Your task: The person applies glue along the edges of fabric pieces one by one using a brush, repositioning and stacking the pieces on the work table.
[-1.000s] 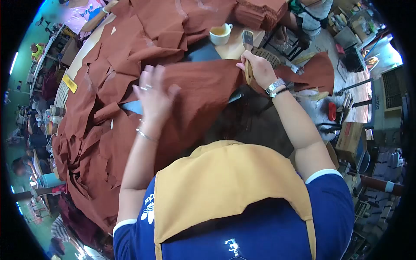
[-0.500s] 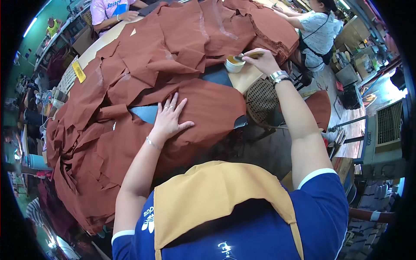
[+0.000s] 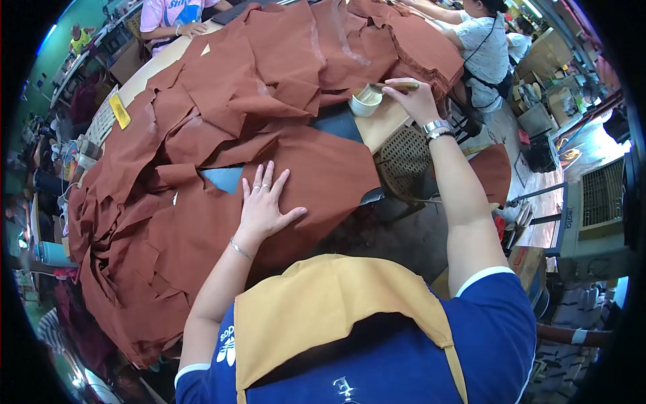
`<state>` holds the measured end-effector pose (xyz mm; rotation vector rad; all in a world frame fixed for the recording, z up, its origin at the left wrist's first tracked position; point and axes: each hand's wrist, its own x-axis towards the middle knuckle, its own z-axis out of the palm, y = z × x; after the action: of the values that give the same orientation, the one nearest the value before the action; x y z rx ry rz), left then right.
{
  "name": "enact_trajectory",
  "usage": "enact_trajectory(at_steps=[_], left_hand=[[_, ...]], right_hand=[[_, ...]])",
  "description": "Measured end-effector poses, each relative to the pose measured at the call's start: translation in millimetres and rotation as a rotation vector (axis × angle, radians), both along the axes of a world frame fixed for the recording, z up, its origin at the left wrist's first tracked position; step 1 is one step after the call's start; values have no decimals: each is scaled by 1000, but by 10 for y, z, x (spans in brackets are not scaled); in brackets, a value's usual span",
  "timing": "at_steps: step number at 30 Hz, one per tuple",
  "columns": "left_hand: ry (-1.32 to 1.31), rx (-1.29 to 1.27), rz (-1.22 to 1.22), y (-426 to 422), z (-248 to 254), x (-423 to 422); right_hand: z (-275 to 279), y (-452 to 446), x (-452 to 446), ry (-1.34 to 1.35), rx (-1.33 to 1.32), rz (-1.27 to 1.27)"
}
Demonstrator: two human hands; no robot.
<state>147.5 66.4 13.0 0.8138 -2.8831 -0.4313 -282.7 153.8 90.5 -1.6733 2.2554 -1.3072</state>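
My left hand (image 3: 264,207) lies flat with fingers spread on a reddish-brown cloth piece (image 3: 323,165) near the table's front edge. My right hand (image 3: 412,101) is closed on the wooden handle of a brush (image 3: 402,86). The brush's bristle end is at the mouth of a white cup (image 3: 365,102), tilted, with pale residue on its inner wall. Under the cup lies a light board (image 3: 382,126). Patches of a blue-grey surface (image 3: 225,178) show between the cloths.
Overlapping reddish-brown cloths (image 3: 202,101) cover much of the table. A yellow strip (image 3: 120,111) lies at the left edge. A woven chair (image 3: 404,158) stands right of the cloth. One person (image 3: 176,17) is across the table, another (image 3: 484,50) at the back right.
Over the last second, my right hand and the brush moved from the cloth's right end to the cup. My left hand came to rest on the cloth, then shifted slightly nearer; the cup now tilts.
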Motion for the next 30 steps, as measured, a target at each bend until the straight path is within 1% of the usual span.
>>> enact_trajectory(at_steps=[1,3,4,5,7,8,11,12,15,18,19,21,22,26,27,29,30], left_hand=[[-5,-7,-10,-14,6,2],[-2,-25,-27,-41,-18,-1],[-1,-32,-41,-59,-21,-4],[-3,-35,-57,-72,-26,-8],[10,-40,-85,-121,-41,-27],[18,-49,-103,-156,-65,-45],[31,-87,-148,-263,-135,-126],[37,-89,-168,-295,-141,-156],[48,-104,-217,-366,-131,-258],[61,-137,-262,-431,-162,-339],[60,-123,-270,-438,-162,-363],[56,-96,-289,-447,-155,-404],[52,-99,-293,-457,-153,-411],[23,-106,-306,-466,-151,-432],[13,-106,-302,-467,-151,-433],[32,-109,-308,-478,-161,-448],[41,-110,-312,-489,-167,-465]], right_hand=[[0,68,46,26,-73,25],[-13,254,158,172,91,-63],[-48,327,234,191,142,-95],[-88,400,310,167,97,-89],[-96,561,541,-54,199,-92],[-86,660,688,-133,211,-50],[-123,1042,987,-466,-16,-138],[125,1168,1303,-757,-185,-141],[277,1630,1661,-900,-227,-283],[141,1892,1854,-293,82,-333],[104,1889,1928,-268,135,-351],[-93,1846,1962,-111,47,-241],[-137,1787,1995,-80,17,-211],[-147,1779,2041,-104,67,-129],[-74,1874,1977,-60,175,-154],[29,1994,1884,14,291,-270],[62,1985,1862,6,313,-318]])
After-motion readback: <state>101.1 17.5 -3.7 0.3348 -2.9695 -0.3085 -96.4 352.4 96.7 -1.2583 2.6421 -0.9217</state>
